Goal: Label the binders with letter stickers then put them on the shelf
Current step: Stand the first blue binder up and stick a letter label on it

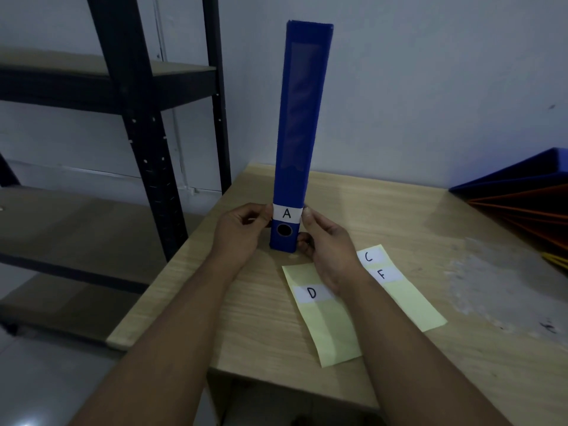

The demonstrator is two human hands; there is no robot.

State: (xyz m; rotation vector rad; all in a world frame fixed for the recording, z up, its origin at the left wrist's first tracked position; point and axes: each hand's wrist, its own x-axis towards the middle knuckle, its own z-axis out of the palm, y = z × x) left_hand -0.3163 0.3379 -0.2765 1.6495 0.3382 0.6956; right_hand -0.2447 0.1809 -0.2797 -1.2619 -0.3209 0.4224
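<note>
A tall blue binder (299, 127) stands upright on the wooden table (415, 216), spine toward me. A white sticker marked A (286, 213) lies across the spine just above the round finger hole. My left hand (242, 230) pinches the sticker's left end against the binder. My right hand (327, 244) presses the sticker's right end with the thumb, and its fingers wrap the binder's lower right edge. Two pale yellow backing sheets lie near me: one with a D sticker (312, 293), one with C (368, 256) and F (381, 274) stickers.
A black metal shelf rack (144, 127) with wooden boards stands to the left of the table. More binders, blue and orange (519, 195), lie stacked at the table's far right. A scuffed white patch marks the table on the right. A white wall is behind.
</note>
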